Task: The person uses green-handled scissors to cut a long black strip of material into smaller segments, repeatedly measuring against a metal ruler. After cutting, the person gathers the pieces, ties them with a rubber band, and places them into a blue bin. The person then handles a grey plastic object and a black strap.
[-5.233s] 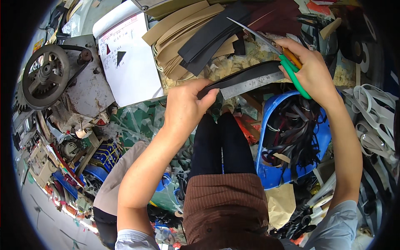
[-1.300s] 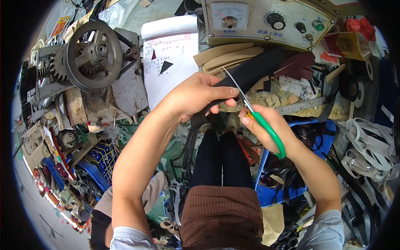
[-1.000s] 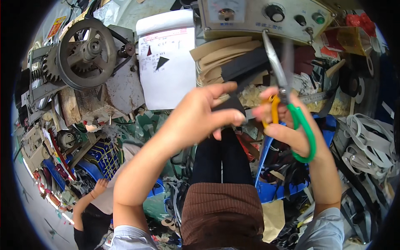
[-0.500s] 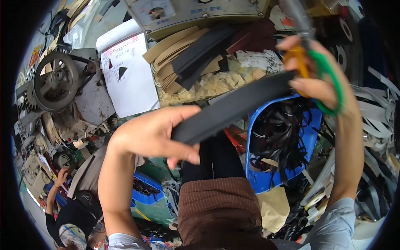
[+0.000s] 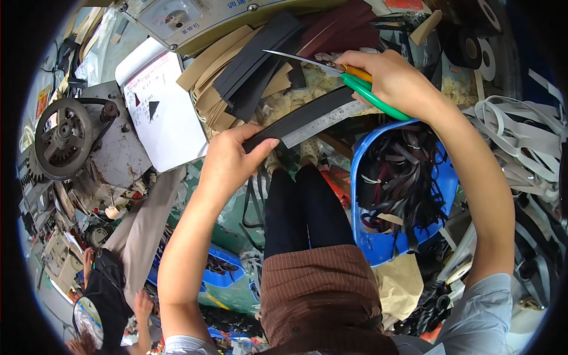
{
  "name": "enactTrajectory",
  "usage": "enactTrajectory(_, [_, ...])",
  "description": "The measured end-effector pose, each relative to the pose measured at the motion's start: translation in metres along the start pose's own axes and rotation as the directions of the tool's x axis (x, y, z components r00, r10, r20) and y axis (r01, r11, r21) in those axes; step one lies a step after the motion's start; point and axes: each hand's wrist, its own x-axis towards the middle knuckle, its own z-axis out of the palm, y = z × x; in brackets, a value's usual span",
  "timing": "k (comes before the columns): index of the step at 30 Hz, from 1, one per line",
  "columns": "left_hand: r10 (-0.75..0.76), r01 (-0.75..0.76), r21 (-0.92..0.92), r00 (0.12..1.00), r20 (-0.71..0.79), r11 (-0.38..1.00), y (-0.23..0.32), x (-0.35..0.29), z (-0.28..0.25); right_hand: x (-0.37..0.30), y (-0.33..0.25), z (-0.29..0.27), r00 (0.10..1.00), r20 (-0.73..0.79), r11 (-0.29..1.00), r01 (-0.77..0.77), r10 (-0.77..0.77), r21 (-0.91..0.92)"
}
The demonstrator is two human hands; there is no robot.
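Note:
A long black strip is stretched between my hands, tilted up to the right. My left hand pinches its left end between thumb and fingers. Along the strip's near edge lies a pale ruler. My right hand is closed round scissors with one green and one orange handle loop; their blades point left above the strip. The strip's right end and the ruler's end run under the right hand, and its hidden fingers do not show how they are held.
Tan, black and maroon strips are piled on the bench beyond. Left are a notepad and a machine with a handwheel. A blue bin of black scraps stands right of my legs. Another person is at lower left.
The scissors have swung from pointing up and away to pointing left. The ruler's marked face now shows along the strip. My left hand has shifted from an open-looking grasp to a pinch.

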Motion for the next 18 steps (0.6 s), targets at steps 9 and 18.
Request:
enactTrajectory(9, [-0.026,0.022,-0.060,0.997,-0.074,0.998,-0.003,-0.001,0.011,-0.001,0.001,0.002,1.000,0.001,0.999,0.022,-0.022,0.046])
enactTrajectory(18, [0.109,-0.103,0.038,0.962,-0.250,0.994,-0.009,-0.004,0.027,-0.007,-0.001,0.008,0.996,-0.082,0.998,0.041,-0.037,0.047])
